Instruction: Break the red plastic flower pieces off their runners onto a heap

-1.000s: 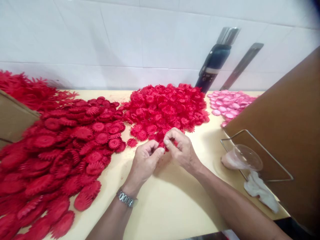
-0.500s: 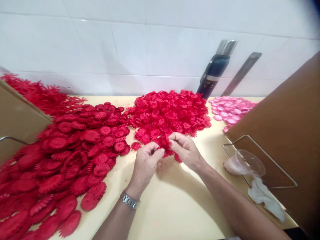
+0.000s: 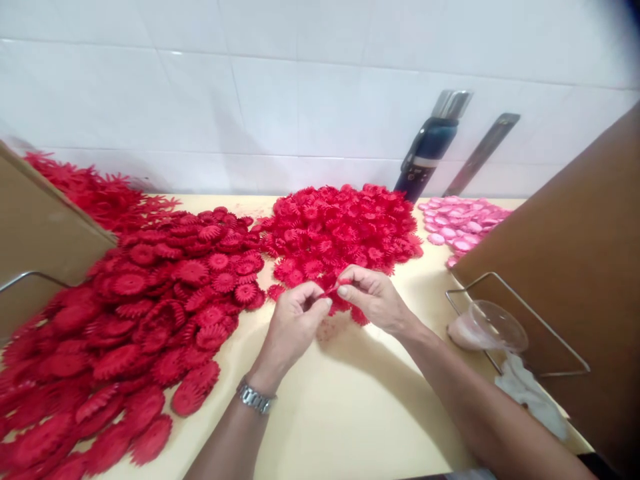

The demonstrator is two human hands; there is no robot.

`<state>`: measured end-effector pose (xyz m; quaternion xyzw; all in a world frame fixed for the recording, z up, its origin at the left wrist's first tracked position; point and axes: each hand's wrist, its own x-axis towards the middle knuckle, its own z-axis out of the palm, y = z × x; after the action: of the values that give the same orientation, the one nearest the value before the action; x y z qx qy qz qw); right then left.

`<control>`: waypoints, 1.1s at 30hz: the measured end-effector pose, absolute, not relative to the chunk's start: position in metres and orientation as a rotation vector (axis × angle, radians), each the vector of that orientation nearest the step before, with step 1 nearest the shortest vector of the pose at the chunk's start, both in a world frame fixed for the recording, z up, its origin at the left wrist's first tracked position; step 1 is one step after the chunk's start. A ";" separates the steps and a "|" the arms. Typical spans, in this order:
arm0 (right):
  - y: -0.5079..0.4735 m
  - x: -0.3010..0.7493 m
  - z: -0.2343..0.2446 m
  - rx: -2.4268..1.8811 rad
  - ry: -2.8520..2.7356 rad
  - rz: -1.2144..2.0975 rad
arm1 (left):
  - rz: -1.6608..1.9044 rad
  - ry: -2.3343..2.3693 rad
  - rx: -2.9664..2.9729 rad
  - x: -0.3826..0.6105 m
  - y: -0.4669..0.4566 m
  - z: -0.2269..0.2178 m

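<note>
My left hand [image 3: 295, 320], with a metal watch at the wrist, and my right hand [image 3: 373, 297] meet at the near edge of a heap of small red plastic flower pieces [image 3: 345, 227]. Both pinch one thin red flower piece [image 3: 331, 289] between thumb and fingers, holding it just above the table [image 3: 340, 400]. Part of that piece is hidden by my fingers. A wider pile of larger flat red flower discs [image 3: 140, 320] lies to the left of my hands.
Spiky red pieces [image 3: 95, 187] sit at the back left by a brown board [image 3: 40, 233]. Pink discs [image 3: 460, 220] lie at the back right. A brown board [image 3: 575, 260], wire stand [image 3: 540, 327], clear cup [image 3: 493, 327] and white rag [image 3: 530, 393] stand right. Dark tools [image 3: 430, 147] lean on the tiled wall.
My hands stay together at the pile's edge, working the red piece between the fingertips. The view has shifted slightly, so everything sits a little lower and further right.
</note>
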<state>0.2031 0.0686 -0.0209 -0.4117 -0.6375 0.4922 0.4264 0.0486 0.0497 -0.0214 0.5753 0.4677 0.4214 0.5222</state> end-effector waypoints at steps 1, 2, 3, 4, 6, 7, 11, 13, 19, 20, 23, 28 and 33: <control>0.070 0.205 -0.020 -1.065 -1.569 1.197 | 1.021 1.124 1.365 0.047 0.049 -0.020; 0.072 0.208 -0.020 -1.104 -1.542 1.142 | 1.038 1.132 1.350 0.044 0.048 -0.018; 0.074 0.211 -0.020 -1.141 -1.509 1.074 | 1.055 1.139 1.333 0.041 0.047 -0.016; 0.077 0.214 -0.020 -1.178 -1.476 1.002 | 1.072 1.142 1.311 0.038 0.046 -0.015; 0.083 0.222 -0.021 -1.276 -1.464 0.853 | 1.098 1.123 1.255 0.031 0.042 -0.014; 0.085 0.225 -0.022 -1.333 -1.509 0.768 | 1.105 1.101 1.221 0.027 0.040 -0.014; 0.089 0.233 -0.025 -1.493 -1.879 0.272 | 1.137 1.022 1.050 0.020 0.033 -0.018; 0.085 0.232 -0.023 -1.491 -1.933 0.073 | 1.160 1.031 0.990 0.020 0.031 -0.019; 0.062 0.199 -0.006 -1.136 -1.857 0.863 | 1.142 1.101 1.024 0.025 0.030 -0.023; 0.059 0.193 -0.005 -1.073 -1.843 1.062 | 1.134 1.108 1.047 0.026 0.030 -0.024; 0.057 0.178 -0.009 -0.988 -1.762 1.321 | 1.127 1.135 1.105 0.029 0.028 -0.026; 0.055 0.174 -0.020 -1.087 -1.702 1.160 | 1.157 1.131 1.106 0.035 0.029 -0.026; 0.054 0.179 -0.027 -0.989 -1.704 1.225 | 1.092 1.084 1.062 0.035 0.040 -0.024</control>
<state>0.1792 0.0543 -0.0269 -0.3906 -0.6735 0.4841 0.3993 0.0350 0.0399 -0.0237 0.4568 0.4663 0.4699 0.5942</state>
